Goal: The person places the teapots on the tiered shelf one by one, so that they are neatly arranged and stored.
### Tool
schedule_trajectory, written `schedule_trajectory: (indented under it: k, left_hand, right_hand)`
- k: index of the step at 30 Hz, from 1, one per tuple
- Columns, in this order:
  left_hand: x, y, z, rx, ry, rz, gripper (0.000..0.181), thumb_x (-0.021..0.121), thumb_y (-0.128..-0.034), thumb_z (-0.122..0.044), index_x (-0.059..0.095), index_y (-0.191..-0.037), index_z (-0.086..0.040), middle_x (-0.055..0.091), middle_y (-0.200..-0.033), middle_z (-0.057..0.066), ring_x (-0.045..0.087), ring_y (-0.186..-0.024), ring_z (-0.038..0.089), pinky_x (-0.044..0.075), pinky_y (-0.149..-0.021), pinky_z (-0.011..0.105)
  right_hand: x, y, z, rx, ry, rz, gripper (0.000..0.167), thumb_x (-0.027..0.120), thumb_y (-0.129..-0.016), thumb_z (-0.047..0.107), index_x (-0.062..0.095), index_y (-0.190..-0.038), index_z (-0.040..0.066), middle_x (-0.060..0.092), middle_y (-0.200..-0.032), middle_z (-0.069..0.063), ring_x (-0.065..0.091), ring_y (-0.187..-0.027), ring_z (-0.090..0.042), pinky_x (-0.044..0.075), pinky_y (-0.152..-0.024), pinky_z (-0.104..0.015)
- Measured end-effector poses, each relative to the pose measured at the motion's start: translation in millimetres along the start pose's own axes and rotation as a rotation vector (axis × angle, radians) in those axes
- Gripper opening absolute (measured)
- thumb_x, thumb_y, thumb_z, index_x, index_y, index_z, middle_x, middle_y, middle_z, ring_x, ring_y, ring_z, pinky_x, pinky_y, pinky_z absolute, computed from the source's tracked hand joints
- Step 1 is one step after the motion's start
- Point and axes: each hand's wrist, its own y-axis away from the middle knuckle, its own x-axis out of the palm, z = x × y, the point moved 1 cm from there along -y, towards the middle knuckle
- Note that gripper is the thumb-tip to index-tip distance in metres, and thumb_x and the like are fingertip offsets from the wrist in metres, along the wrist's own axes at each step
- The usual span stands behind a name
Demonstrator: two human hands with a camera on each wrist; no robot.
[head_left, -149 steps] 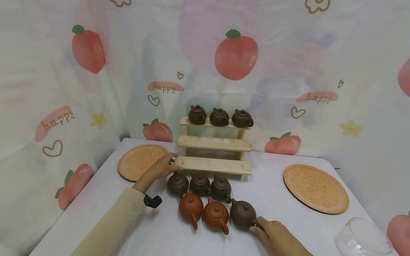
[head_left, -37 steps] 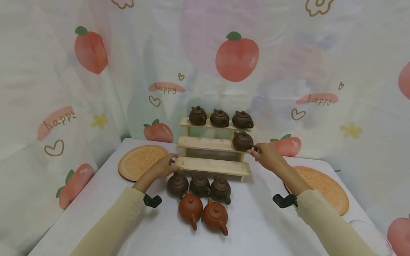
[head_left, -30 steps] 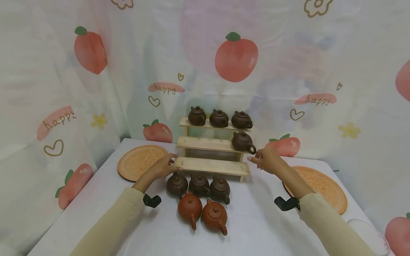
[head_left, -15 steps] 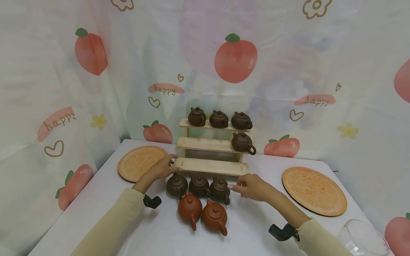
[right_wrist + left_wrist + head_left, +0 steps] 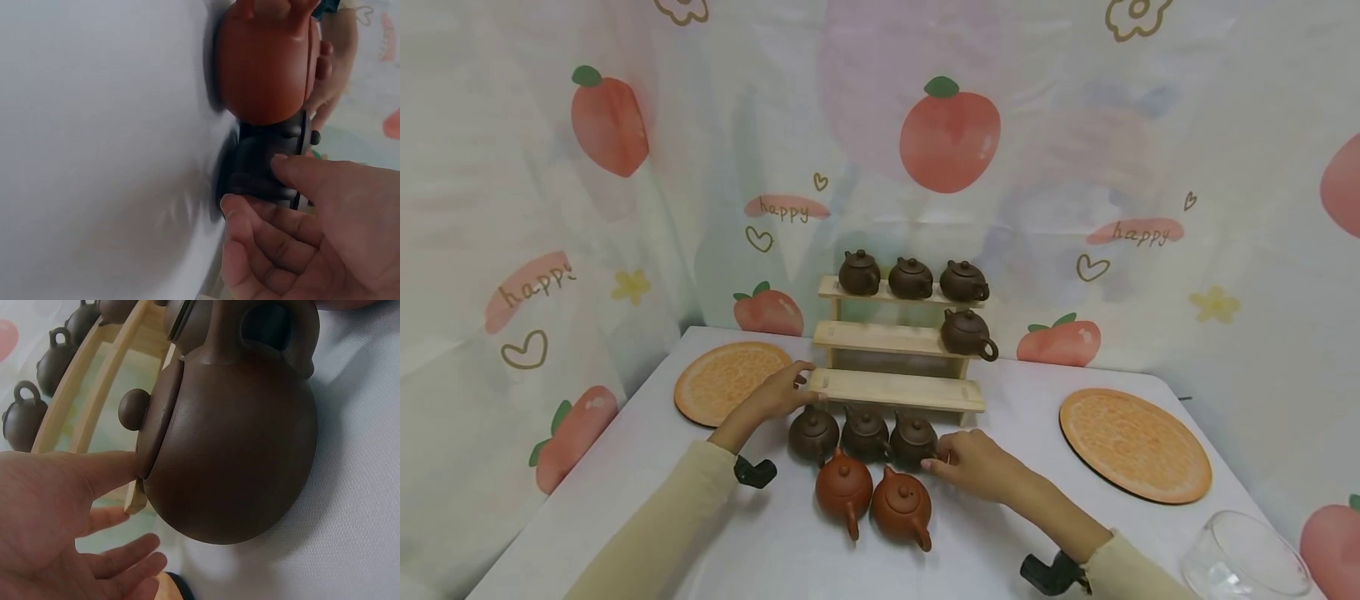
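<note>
A three-tier wooden display stand (image 5: pixel 895 387) stands at the back of the table. My left hand (image 5: pixel 781 392) holds the left end of its lowest shelf between thumb and fingers. In front of the stand is a row of three dark brown teapots, and my right hand (image 5: pixel 981 467) pinches the handle of the rightmost teapot (image 5: pixel 913 440). That handle is mostly hidden by the fingers in the head view. Nearer are two reddish teapots, a left one (image 5: pixel 844 485) and a right one (image 5: pixel 901 504). A dark brown teapot (image 5: pixel 965 333) sits at the right of the middle shelf.
Three dark brown teapots line the top shelf, the middle one (image 5: pixel 911 278) among them. Orange round mats lie at left (image 5: pixel 726 379) and right (image 5: pixel 1138 446). A clear glass bowl (image 5: pixel 1243 558) is at the near right corner. Patterned cloth (image 5: pixel 1037 125) walls the back.
My right hand set a dark teapot on the middle shelf, let go of its handle, then came down and forward to the rightmost teapot of the front row. My left hand has stayed put.
</note>
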Motion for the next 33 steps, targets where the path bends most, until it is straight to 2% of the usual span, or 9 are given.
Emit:
schedule_trajectory:
  k: [8,16,26,33]
  left_hand:
    - [0.3,-3.2,2.1,-0.003,0.009,-0.005,0.063,0.073,-0.1006,-0.030,0.048,-0.152,-0.001,0.060,-0.142,0.032,0.057,-0.133,0.048,0.049,-0.106,0.060]
    - [0.5,-3.1,0.8,0.002,0.010,-0.005,0.063,0.073,-0.1003,-0.029,0.049,-0.151,-0.001,0.060,-0.141,0.032,0.057,-0.132,0.048,0.050,-0.105,0.060]
    - [1.6,-1.8,1.0,-0.007,0.016,-0.006,0.063,0.073,-0.1004,-0.029,0.049,-0.151,-0.002,0.060,-0.141,0.031,0.057,-0.133,0.048,0.049,-0.105,0.061]
    - [0.4,-1.8,-0.2,0.004,0.004,-0.007,0.063,0.073,-0.1004,-0.029,0.048,-0.151,-0.001,0.060,-0.141,0.032,0.057,-0.132,0.048,0.050,-0.104,0.060]
  right_hand:
    - [11,0.0,4,-0.004,0.082,-0.070,0.034,0.075,-0.099,0.029,0.059,-0.073,0.015,0.048,-0.060,0.008,0.044,-0.057,-0.007,0.037,-0.054,-0.025]
    - [19,0.7,10,0.078,0.115,-0.085,0.022,0.075,-0.099,0.022,0.064,-0.084,0.010,0.053,-0.066,0.003,0.050,-0.064,-0.013,0.042,-0.059,-0.032]
    - [18,5.7,2,0.073,0.112,-0.123,0.021,0.075,-0.099,0.020,0.063,-0.082,0.014,0.051,-0.065,0.007,0.048,-0.064,-0.010,0.041,-0.058,-0.028]
    - [17,12.2,-3,0.030,0.108,-0.161,0.023,0.074,-0.099,0.021,0.061,-0.081,0.015,0.052,-0.065,0.007,0.047,-0.064,-0.009,0.041,-0.058,-0.027]
